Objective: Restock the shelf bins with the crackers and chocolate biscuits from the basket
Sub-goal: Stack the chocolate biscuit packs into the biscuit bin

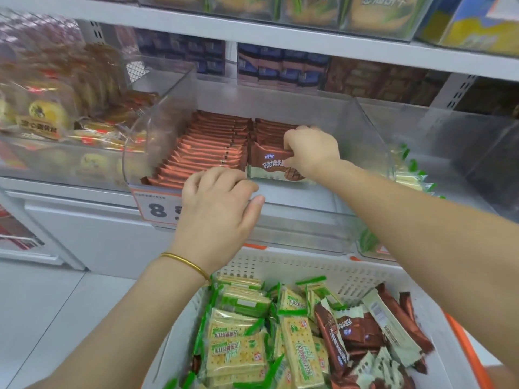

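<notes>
Your right hand [310,153] reaches into the clear bin [373,127] on the shelf, fingers pinched round a chocolate biscuit pack [266,164]. It holds the pack upright at the front of the row by the bin's right wall, probably to seat it face-out like the packs behind. A fuller row of brown packs [207,147] fills the bin's left side. Your left hand [219,203] curls over the bin's front rim, thumb outside, seemingly to steady the bin. Just below the shelf sits the white basket [309,265]. The green-wrapped crackers [238,332] are heaped at its left side, and the remaining chocolate biscuits [351,332] lie loose at its right. A lot is still to be shelved.
</notes>
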### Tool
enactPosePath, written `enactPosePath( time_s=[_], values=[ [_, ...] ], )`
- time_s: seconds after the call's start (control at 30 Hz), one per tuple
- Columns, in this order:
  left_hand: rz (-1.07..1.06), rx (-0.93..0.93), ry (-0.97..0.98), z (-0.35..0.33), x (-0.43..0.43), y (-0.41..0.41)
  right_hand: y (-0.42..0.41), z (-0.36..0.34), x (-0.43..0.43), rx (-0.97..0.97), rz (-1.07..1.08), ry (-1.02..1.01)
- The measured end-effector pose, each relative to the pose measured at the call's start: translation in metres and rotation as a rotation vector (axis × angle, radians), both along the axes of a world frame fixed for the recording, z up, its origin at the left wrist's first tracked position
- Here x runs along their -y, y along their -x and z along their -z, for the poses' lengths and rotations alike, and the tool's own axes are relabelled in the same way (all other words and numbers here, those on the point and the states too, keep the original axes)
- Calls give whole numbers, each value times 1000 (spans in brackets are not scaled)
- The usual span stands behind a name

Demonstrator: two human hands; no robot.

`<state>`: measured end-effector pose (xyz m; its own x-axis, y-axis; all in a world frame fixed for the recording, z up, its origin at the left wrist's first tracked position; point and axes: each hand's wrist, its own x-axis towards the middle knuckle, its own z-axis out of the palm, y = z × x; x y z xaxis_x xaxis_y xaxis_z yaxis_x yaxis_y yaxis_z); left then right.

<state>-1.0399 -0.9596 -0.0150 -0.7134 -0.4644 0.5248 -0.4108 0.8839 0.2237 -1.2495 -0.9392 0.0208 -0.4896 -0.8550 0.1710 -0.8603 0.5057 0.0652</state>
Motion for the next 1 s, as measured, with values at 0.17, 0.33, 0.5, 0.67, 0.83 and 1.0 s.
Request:
enactPosePath(
  time_s=[0.17,0.33,0.5,0.67,0.83,1.0],
  values=[
    [-25,18,-9,-1,-2,4,-4,9,7,-40,-37,47],
    [-17,13,-16,-1,-1,3,-5,12,9,-115,25,44],
    [-12,-5,-2,0,-1,2,-5,9,7,-107,63,39],
    [39,-105,51,-6,-15,1,-31,-34,-30,138,-46,294],
    [295,-158,184,8,-68,2,-80,-44,-156,591,-181,448],
    [527,260,100,57,-108,13,-53,75,-233,801,161,-86]
  ],
)
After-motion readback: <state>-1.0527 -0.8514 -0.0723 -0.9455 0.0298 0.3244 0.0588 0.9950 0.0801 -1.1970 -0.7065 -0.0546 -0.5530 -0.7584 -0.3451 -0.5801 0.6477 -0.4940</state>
